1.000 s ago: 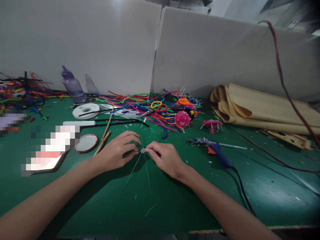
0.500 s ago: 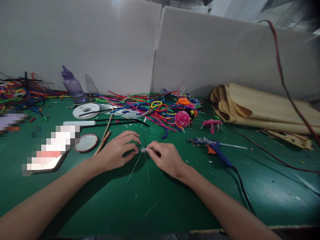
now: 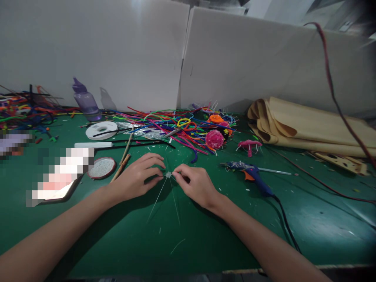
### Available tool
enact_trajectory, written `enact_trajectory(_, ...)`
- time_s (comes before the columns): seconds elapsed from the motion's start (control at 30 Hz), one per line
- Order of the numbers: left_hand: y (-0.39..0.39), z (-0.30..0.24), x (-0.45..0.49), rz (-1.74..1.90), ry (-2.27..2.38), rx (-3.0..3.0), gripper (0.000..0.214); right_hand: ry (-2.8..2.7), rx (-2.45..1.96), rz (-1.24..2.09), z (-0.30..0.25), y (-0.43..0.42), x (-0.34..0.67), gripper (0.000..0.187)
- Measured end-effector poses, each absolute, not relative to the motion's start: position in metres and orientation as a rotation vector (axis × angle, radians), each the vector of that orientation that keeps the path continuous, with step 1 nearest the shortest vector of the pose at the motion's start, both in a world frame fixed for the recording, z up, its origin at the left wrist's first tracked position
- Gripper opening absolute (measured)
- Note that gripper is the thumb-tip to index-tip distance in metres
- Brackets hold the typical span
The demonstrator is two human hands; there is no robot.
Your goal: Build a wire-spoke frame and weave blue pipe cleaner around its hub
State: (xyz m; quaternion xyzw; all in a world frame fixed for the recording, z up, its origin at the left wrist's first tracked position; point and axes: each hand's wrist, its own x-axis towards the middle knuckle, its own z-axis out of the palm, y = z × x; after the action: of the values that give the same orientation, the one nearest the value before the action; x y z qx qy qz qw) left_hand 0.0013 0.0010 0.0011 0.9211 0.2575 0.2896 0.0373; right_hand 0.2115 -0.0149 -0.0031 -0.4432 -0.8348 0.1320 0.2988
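Note:
Thin, clear strands cross at a small, pale woven centre (image 3: 168, 175), with long ends fanning out over the green table (image 3: 205, 243). My left hand (image 3: 143, 174) is at the left side of this centre. Its thumb and index fingertip close on the strands there, and the other fingers are curved and slightly apart. On the right side, my right hand (image 3: 196, 184) pinches the strands between thumb and index finger, its other fingers curled in. What lies right between the fingertips is too small to see clearly.
A blue glue gun (image 3: 255, 176) lies to the right with its cord. Colourful pipe cleaners (image 3: 164, 121) and a pink fuzzy ball (image 3: 214, 139) are behind. At left are a white spool (image 3: 101, 130), a round dish (image 3: 102, 168), wooden sticks (image 3: 121, 167) and a purple bottle (image 3: 86, 101).
The near ends of the clear strands have shifted slightly to the right, and the woven centre has turned or lifted a little. Both hands stay almost in place.

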Motion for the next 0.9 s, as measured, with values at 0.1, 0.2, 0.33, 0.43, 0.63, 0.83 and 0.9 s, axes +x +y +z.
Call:
enact_trajectory(0.1,0.0011,0.0014,0.0011,0.879,0.779,2.830,0.009,-2.189,-1.201,0.329,-0.0024,-0.0129,0.2129,0.017)
enact_trajectory(0.2,0.0009,0.0014,0.0010,0.864,0.779,2.834,0.009,-2.158,-1.209,0.321,-0.0013,-0.0119,0.2141,0.016)
enact_trajectory(0.33,0.0013,0.0007,0.0013,0.872,0.782,2.837,0.008,-2.218,-1.144,0.400,-0.0016,-0.0136,0.2135,0.017)
enact_trajectory(0.43,0.0017,0.0004,0.0015,0.868,0.786,2.837,0.007,-2.259,-1.110,0.427,-0.0026,-0.0149,0.2128,0.018)
enact_trajectory(0.63,0.0005,0.0016,0.0020,0.860,0.784,2.835,0.009,-2.239,-1.144,0.405,-0.0037,-0.0135,0.2136,0.017)
enact_trajectory(0.83,0.0005,0.0012,0.0020,0.891,0.778,2.831,0.008,-2.244,-1.136,0.409,-0.0033,-0.0133,0.2136,0.017)
enact_trajectory(0.9,0.0008,0.0009,0.0021,0.888,0.778,2.830,0.008,-2.257,-1.128,0.415,-0.0024,-0.0138,0.2135,0.018)
